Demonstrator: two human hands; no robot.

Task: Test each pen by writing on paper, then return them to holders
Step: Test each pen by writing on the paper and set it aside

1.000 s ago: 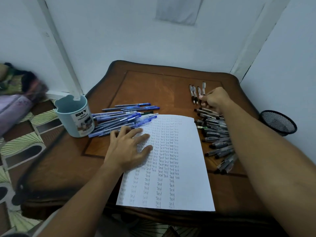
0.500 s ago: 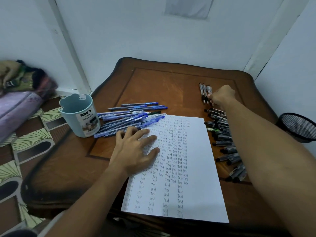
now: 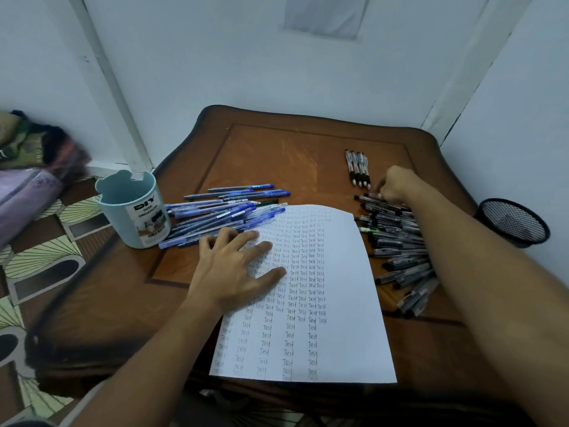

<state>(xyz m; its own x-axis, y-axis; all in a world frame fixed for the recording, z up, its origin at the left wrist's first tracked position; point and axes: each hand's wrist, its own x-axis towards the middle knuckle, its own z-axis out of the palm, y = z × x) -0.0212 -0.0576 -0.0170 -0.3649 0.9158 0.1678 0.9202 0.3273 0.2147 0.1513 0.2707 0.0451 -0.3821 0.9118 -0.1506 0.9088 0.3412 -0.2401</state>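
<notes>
The sheet of paper, filled with columns of the word "Test", is pinned flat to the counter by the left hand, fingers spread, presumably so that it cannot slide under a pen. The right hand is curled over the near end of the black pen pile, likely picking one; whether a pen is pinched cannot be told. Blue pens are heaped beside the desk organizer cup, and four black pens are laid apart in a row, probably already sorted.
</notes>
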